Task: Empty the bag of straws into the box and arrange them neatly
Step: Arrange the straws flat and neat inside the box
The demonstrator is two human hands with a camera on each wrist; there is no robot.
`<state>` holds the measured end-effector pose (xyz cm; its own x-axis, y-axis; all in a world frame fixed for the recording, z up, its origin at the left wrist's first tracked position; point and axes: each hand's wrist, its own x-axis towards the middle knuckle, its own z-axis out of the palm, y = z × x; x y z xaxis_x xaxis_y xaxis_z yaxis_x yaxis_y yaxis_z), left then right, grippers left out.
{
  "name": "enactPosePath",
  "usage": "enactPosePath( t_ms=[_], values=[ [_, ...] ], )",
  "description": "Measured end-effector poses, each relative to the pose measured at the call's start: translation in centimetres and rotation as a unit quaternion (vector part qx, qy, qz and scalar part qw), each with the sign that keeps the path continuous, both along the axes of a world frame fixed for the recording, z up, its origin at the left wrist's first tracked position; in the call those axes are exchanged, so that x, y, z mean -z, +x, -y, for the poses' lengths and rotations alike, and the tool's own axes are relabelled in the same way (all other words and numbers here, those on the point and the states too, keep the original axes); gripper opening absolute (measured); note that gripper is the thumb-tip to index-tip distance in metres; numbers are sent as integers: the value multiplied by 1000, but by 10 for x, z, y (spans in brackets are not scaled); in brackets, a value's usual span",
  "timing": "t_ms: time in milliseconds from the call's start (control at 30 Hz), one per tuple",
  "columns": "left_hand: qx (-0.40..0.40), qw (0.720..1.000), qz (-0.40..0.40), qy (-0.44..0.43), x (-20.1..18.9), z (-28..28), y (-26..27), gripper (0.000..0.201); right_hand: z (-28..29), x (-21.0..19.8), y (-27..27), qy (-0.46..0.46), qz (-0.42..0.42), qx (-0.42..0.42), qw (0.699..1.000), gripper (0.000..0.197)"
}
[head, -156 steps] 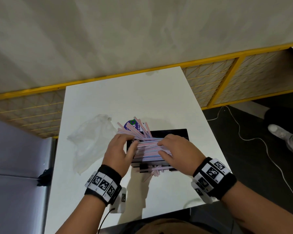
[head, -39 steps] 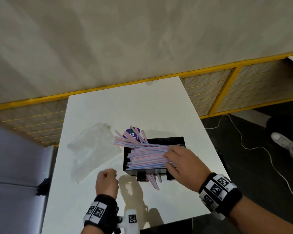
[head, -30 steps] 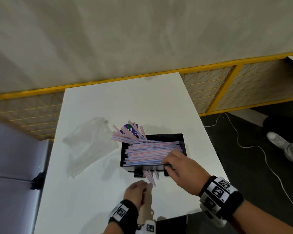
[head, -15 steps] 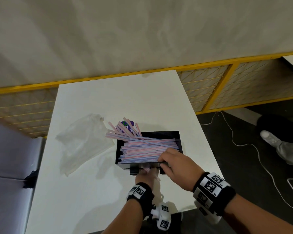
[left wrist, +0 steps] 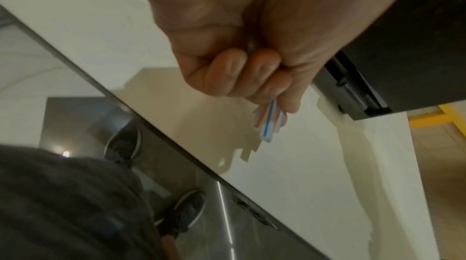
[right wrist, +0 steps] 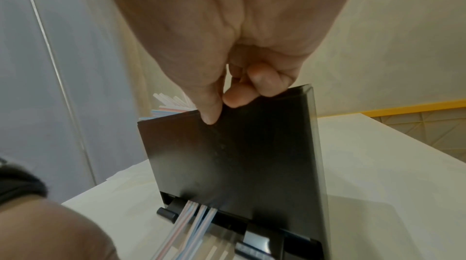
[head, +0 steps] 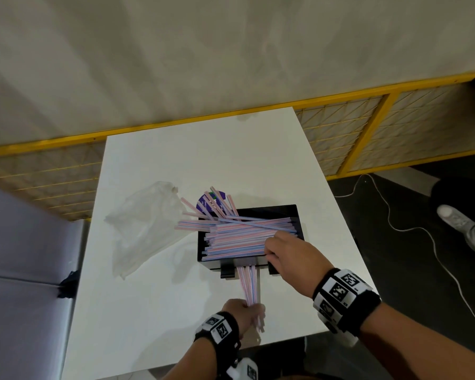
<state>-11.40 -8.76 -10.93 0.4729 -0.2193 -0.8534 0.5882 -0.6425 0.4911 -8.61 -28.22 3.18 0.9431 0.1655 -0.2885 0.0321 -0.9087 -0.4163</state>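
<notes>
Nearest, the left hand (head: 243,311) fists a few straws (head: 248,283) poking from the slot low in the box (head: 296,215), probably to draw them out. The right hand (head: 291,259) grips the box's near wall, steadying it mid-tabletop (head: 203,149). The empty bag (head: 143,226) lies left.

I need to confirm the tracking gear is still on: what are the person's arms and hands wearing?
Both forearms are bare, no sleeves or gloves. Each wrist carries a black band with white square black-patterned marker tags: left wrist band, right wrist band. A white tagged camera unit hangs below the left.
</notes>
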Motion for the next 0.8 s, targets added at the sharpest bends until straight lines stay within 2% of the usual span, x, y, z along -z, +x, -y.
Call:
enactPosePath(
  t_ms=[100, 267, 367, 433, 533, 667, 800],
  values=[
    [83, 994, 39, 54, -7, -14, 0, 42, 0, -1, 0, 5, -5, 7, 1000, 17],
    [222, 969, 45, 101, -24, -43, -5, 31, 1, -2, 0, 16, 2, 14, 1000, 16],
    [304, 943, 72, 115, -37, -64, -11, 48, 3, 0, -2, 14, 25, -13, 1000, 14],
    [323, 934, 106, 112, -48, -80, -12, 48, 4, -2, -4, 51, 34, 7, 998, 12],
    [318, 932, 152, 87, -76, -104, -9, 41, 10, -6, -9, 98, 47, 39, 993, 10],
    [212, 958, 195, -17, -126, -108, -2, 29, 22, -13, -21, 92, 16, 9, 996, 16],
    [177, 941, 283, -48, -149, -77, 11, 33, 7, -28, -26, 139, -51, -26, 989, 52]
  ],
)
